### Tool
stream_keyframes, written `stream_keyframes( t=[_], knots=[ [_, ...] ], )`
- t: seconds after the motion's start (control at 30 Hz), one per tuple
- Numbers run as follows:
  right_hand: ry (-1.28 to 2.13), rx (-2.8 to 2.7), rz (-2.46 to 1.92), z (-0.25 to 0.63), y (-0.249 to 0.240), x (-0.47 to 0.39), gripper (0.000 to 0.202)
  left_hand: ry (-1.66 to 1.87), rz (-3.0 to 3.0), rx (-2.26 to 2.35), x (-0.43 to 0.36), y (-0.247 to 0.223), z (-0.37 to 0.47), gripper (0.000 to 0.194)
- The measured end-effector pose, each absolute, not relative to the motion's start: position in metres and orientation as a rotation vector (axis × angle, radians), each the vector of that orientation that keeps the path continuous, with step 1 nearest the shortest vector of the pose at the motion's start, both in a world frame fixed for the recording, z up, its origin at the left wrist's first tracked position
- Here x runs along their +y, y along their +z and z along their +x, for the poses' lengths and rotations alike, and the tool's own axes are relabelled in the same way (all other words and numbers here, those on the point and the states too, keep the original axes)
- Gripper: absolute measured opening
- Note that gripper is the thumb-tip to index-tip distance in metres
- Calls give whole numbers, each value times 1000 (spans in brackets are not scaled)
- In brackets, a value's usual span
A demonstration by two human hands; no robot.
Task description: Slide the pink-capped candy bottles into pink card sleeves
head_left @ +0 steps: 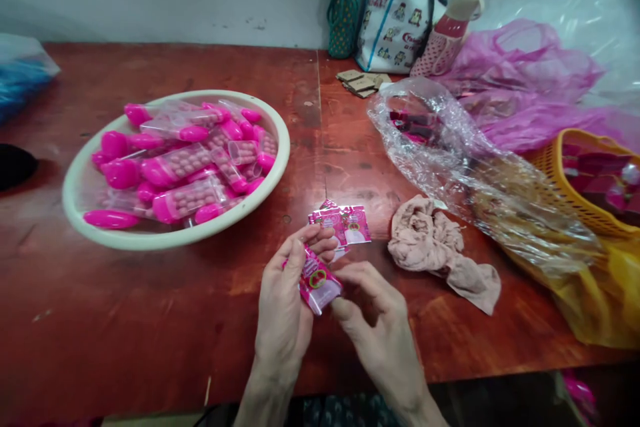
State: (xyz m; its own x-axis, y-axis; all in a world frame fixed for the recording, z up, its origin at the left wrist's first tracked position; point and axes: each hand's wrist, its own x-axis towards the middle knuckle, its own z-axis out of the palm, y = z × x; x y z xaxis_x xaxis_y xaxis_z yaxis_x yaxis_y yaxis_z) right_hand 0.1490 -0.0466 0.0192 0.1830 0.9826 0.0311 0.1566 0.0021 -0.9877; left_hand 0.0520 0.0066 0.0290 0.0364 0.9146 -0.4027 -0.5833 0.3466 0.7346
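My left hand (285,300) is closed on a small shiny pink printed packet (319,279), its thumb lying over the packet's upper left. My right hand (377,327) has its fingers curled at the packet's right corner, with thumb and forefinger to either side of it. Just beyond the hands, several flat packets (356,225) of the same pink print lie overlapping on the red-brown table (210,320). Part of that small pile is hidden behind my left fingers.
At left stands a cream basin (280,140) of pink-capped clear tubes holding small pink balls. A crumpled beige cloth (425,240) lies right, near clear plastic (445,147) and a yellow basket (575,180). Cardboard pieces (363,82), a white bag (393,20) and bottles stand behind.
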Motion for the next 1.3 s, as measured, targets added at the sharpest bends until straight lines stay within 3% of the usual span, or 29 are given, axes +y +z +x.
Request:
stream_keyframes(
  t=[0.1, 0.2, 0.3, 0.47, 0.63, 0.9, 1.03, 1.13, 1.3],
  knots=[
    [1080, -1091, -1402, 134, 20, -42, 8, 1213, 433, 952, 1, 29, 50, 21],
    [1100, -1004, -1425, 129, 19, -41, 16, 1202, 478, 958, -1, 27, 44, 18],
    [1127, -1023, -1436, 130, 19, -43, 25, 1228, 589, 1028, -3, 24, 35, 2],
    [1105, -1108, -1420, 125, 19, -43, 32, 1357, 647, 1076, -6, 18, 25, 17],
    [1165, -1116, -1424, 116, 23, -35, 26, 1508, 687, 1149, -4, 15, 15, 21],
    [808, -1452, -1471, 102, 19, -30, 34, 1563, 831, 1396, -9, 23, -13, 9],
    [617, -1626, -1428, 100, 19, -26, 32, 1487, 937, 1303, -10, 32, -31, 19],
    [492, -1758, -1361, 98, 19, -21, 33, 1390, 978, 1176, -11, 35, -40, 13],
    [561, -1974, -1239, 93, 34, -9, 41, 1440, 726, 1106, -13, 32, -53, 9]
  ],
)
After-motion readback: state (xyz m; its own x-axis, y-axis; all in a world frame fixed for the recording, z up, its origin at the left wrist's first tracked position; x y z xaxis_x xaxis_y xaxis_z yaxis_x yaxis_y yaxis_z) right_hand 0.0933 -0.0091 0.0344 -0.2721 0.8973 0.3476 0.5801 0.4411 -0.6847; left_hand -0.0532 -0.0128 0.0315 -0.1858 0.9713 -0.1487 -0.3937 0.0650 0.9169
